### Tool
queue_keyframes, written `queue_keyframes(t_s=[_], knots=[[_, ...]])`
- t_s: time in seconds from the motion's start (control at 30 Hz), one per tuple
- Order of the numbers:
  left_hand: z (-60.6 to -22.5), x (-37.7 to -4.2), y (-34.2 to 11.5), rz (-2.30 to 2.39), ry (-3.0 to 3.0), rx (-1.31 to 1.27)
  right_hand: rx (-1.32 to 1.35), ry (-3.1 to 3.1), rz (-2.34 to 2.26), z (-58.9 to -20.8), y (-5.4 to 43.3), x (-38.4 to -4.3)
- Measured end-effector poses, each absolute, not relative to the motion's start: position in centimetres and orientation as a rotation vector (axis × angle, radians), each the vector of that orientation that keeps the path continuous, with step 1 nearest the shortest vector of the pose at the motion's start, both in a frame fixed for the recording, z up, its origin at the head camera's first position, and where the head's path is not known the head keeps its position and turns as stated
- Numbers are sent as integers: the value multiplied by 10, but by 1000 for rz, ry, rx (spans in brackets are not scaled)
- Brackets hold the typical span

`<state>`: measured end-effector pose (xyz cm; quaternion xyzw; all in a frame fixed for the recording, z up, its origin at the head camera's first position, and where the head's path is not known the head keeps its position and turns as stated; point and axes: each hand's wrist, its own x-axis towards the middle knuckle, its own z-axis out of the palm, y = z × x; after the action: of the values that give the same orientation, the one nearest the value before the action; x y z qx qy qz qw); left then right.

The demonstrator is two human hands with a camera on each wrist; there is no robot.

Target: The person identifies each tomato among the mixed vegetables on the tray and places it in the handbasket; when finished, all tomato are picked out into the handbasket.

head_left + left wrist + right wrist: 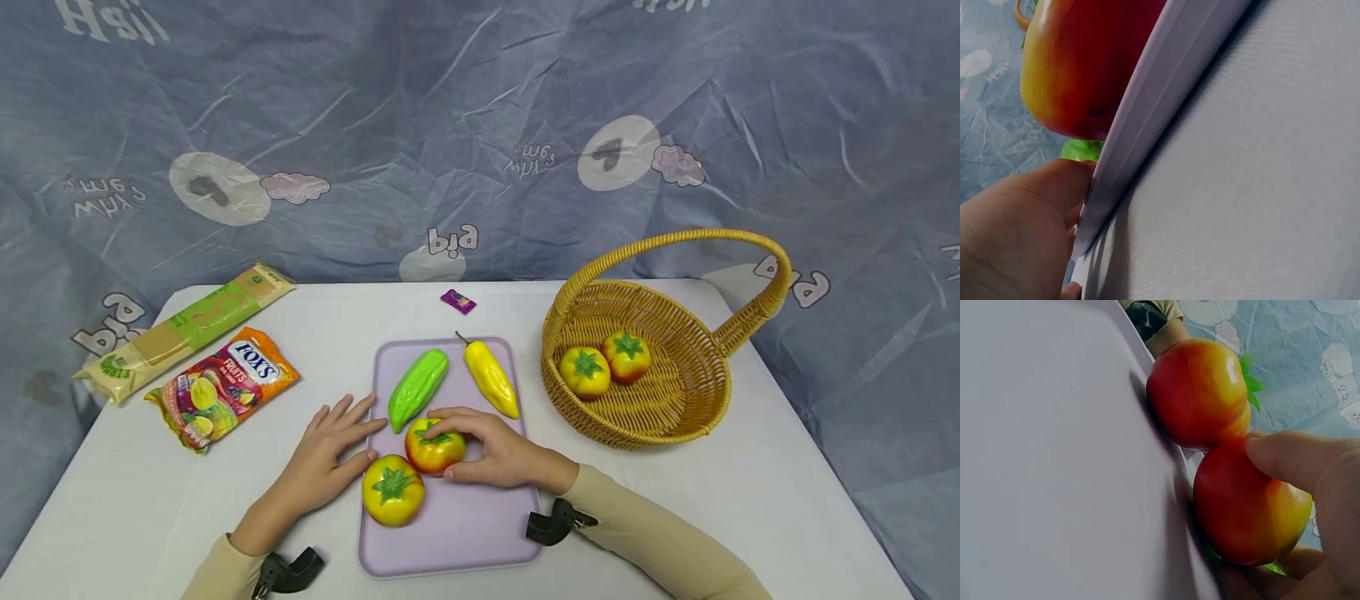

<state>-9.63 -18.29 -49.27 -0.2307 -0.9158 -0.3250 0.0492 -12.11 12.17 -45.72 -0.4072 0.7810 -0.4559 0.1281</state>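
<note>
My right hand grips a red-yellow toy tomato on the lilac tray, thumb on one side and fingers curled over the far side. A second toy tomato lies against it at the tray's left edge; in the right wrist view the held tomato and its neighbour touch. My left hand rests at the tray's left rim, fingers spread and fairly straight, thumb tip close to the second tomato. Above the tomatoes on the tray are a green bumpy vegetable and a yellow pepper.
A wicker basket with a tall handle stands to the right, two toy tomatoes inside. On the left lie a FOX'S candy bag and a long green-tan packet. A small purple wrapped sweet sits behind the tray.
</note>
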Motion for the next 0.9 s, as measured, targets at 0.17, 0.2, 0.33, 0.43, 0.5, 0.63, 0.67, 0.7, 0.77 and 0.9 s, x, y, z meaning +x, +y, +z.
queue_keyframes(t_s=[0.17,0.2,0.33,0.43,0.5,0.63,0.67,0.7,0.77,0.9], knots=[[-493,-96,-183,-991,-2792,-697,-1157,2267,-1327,-457,122,-121],[-493,-96,-183,-992,-2791,-696,-1159,2273,-1334,-457,122,-121],[-493,-97,-183,-991,-2793,-694,-1156,2287,-1388,-457,124,-121],[-493,-96,-183,-993,-2792,-693,-1131,2256,-1430,-456,125,-122],[-493,-97,-183,-993,-2791,-694,-1120,2230,-1449,-456,125,-122],[-493,-97,-183,-992,-2792,-693,-1107,2203,-1469,-456,126,-123],[-493,-97,-183,-992,-2793,-692,-1106,2203,-1474,-456,126,-123],[-494,-96,-183,-993,-2793,-692,-1106,2204,-1480,-456,126,-123],[-494,-96,-183,-992,-2794,-690,-1107,2205,-1493,-455,127,-123],[-494,-96,-183,-995,-2792,-691,-1107,2216,-1521,-455,128,-123]])
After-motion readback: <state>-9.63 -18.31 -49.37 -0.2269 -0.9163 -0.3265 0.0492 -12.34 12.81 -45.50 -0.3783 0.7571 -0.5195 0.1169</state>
